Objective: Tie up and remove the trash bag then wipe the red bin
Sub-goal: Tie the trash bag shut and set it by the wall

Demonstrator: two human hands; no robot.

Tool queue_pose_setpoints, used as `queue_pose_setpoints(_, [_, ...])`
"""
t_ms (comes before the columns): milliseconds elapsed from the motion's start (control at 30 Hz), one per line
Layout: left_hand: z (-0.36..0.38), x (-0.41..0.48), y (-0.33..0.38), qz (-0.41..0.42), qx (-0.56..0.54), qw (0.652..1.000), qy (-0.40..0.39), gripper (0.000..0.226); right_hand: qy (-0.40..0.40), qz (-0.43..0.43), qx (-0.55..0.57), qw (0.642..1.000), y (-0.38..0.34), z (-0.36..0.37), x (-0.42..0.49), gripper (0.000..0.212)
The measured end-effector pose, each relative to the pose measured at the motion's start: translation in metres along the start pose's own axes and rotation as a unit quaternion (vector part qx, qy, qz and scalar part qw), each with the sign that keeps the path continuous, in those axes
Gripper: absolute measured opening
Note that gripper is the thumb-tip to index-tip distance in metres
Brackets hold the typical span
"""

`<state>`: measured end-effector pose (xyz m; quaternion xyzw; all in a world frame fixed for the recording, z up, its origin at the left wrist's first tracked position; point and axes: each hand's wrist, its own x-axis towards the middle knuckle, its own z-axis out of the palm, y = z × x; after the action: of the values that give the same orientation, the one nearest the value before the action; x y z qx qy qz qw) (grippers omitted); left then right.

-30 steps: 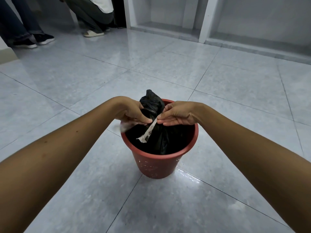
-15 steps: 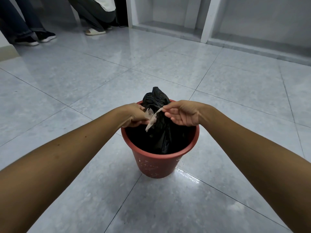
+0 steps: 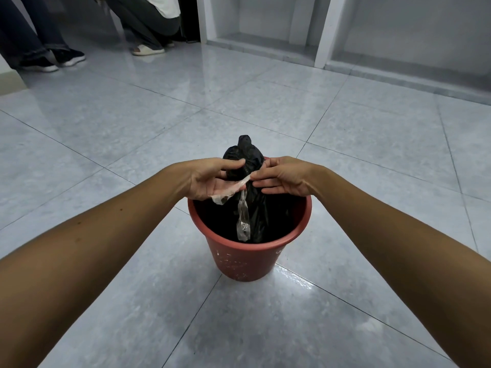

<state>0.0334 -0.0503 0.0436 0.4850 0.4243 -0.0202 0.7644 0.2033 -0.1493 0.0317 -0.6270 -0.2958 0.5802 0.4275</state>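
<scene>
Head view, trash bag (image 3: 245, 160) neck upright, red bin (image 3: 247, 257)

Both forearms bare, no sleeves, hands ungloved.

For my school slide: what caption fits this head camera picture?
Two hands, left and right, wrap a clear strip around a black trash bag in a red bin.

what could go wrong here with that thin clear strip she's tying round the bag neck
The clear strip looks thin and twisted, pinched only at the fingertips of the right hand while the left hand lies open, so it may slip or snap under tension. Its loose end dangles into the red bin. If the black bag neck is tied loosely, it could reopen on lifting.
</scene>
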Motion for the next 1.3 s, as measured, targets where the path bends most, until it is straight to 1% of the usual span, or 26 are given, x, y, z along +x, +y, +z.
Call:
queue_pose_setpoints(33, [-0.001,-0.001,0.0,-0.002,0.024,1.0,-0.004,0.028,0.005,-0.013,-0.01,1.0,0.0,0.001,0.0,0.029])
queue_pose_setpoints(133, [0.0,-0.001,-0.002,0.007,0.078,0.997,0.014,0.007,0.026,-0.039,-0.024,0.999,0.001,0.005,-0.001,0.029])
queue_pose_setpoints(200, [0.001,0.002,-0.004,0.013,0.084,0.996,0.035,0.013,0.04,-0.054,-0.048,0.997,0.001,0.006,-0.001,0.024])
queue_pose_setpoints(267, [0.002,0.004,-0.005,0.001,0.058,0.998,0.031,0.01,0.029,-0.062,-0.109,0.992,0.0,0.006,-0.004,0.016])
queue_pose_setpoints(300, [0.003,0.003,-0.005,-0.001,0.024,0.999,0.027,0.005,0.011,-0.062,-0.143,0.988,-0.001,0.006,-0.007,0.016])
queue_pose_setpoints(333, [0.006,0.003,-0.006,0.007,-0.015,1.0,0.022,0.007,-0.008,-0.06,-0.171,0.984,-0.002,0.006,-0.011,0.02])
queue_pose_setpoints(400, [0.009,0.007,-0.01,0.043,-0.057,0.997,0.024,0.027,-0.035,-0.057,-0.201,0.977,-0.003,0.007,-0.017,0.027])
queue_pose_setpoints(433, [0.012,0.008,-0.012,0.063,-0.064,0.996,0.02,0.03,-0.038,-0.059,-0.207,0.976,-0.003,0.008,-0.018,0.031])
queue_pose_setpoints(533, [0.016,0.009,-0.016,0.099,-0.054,0.994,0.0,0.006,-0.021,-0.042,-0.198,0.979,-0.003,0.009,-0.017,0.039])
queue_pose_setpoints(600, [0.015,0.008,-0.016,0.109,-0.048,0.993,0.02,0.01,-0.019,-0.03,-0.184,0.982,-0.009,0.003,-0.018,0.033])
queue_pose_setpoints(633, [0.014,0.006,-0.015,0.107,-0.029,0.993,0.028,0.01,-0.013,-0.032,-0.205,0.978,-0.013,-0.003,-0.019,0.03])
queue_pose_setpoints(667, [0.012,0.004,-0.014,0.099,0.003,0.994,0.036,0.011,0.0,-0.039,-0.259,0.965,-0.017,-0.01,-0.021,0.03])
queue_pose_setpoints(700, [0.011,0.001,-0.013,0.086,0.046,0.994,0.045,0.016,0.016,-0.047,-0.34,0.939,-0.019,-0.017,-0.022,0.029])
queue_pose_setpoints(767, [0.01,-0.002,-0.012,0.056,0.152,0.984,0.07,0.035,0.046,-0.066,-0.495,0.865,-0.021,-0.029,-0.023,0.026])
queue_pose_setpoints(800, [0.01,-0.002,-0.012,0.046,0.201,0.975,0.081,0.039,0.059,-0.073,-0.538,0.838,-0.021,-0.033,-0.023,0.024])
queue_pose_setpoints(833, [0.01,-0.003,-0.012,0.042,0.243,0.965,0.093,0.039,0.073,-0.077,-0.556,0.825,-0.021,-0.036,-0.023,0.023])
queue_pose_setpoints(867, [0.012,-0.002,-0.013,0.04,0.277,0.955,0.103,0.039,0.088,-0.075,-0.556,0.823,-0.02,-0.04,-0.024,0.024])
queue_pose_setpoints(933, [0.016,-0.002,-0.016,0.04,0.331,0.935,0.121,0.036,0.109,-0.074,-0.538,0.832,-0.018,-0.047,-0.027,0.025])
queue_pose_setpoints(1000, [0.019,-0.001,-0.018,0.039,0.372,0.918,0.134,0.033,0.116,-0.07,-0.531,0.837,-0.017,-0.055,-0.031,0.024])
queue_pose_setpoints(1100, [0.023,-0.001,-0.016,0.014,0.424,0.894,0.146,0.028,0.114,-0.072,-0.527,0.839,-0.019,-0.06,-0.035,0.02])
queue_pose_setpoints(1167, [0.024,-0.003,-0.018,0.002,0.457,0.879,0.134,0.028,0.111,-0.057,-0.538,0.834,-0.021,-0.058,-0.033,0.021])
queue_pose_setpoints(1200, [0.024,-0.002,-0.02,0.006,0.47,0.875,0.116,0.029,0.115,-0.044,-0.545,0.83,-0.022,-0.054,-0.033,0.023])
queue_pose_setpoints(1233, [0.021,0.002,-0.022,0.024,0.473,0.876,0.094,0.034,0.12,-0.033,-0.535,0.835,-0.023,-0.05,-0.032,0.027])
queue_pose_setpoints(1300, [0.011,0.005,-0.024,0.088,0.423,0.899,0.073,0.056,0.135,-0.032,-0.443,0.886,-0.027,-0.045,-0.032,0.032])
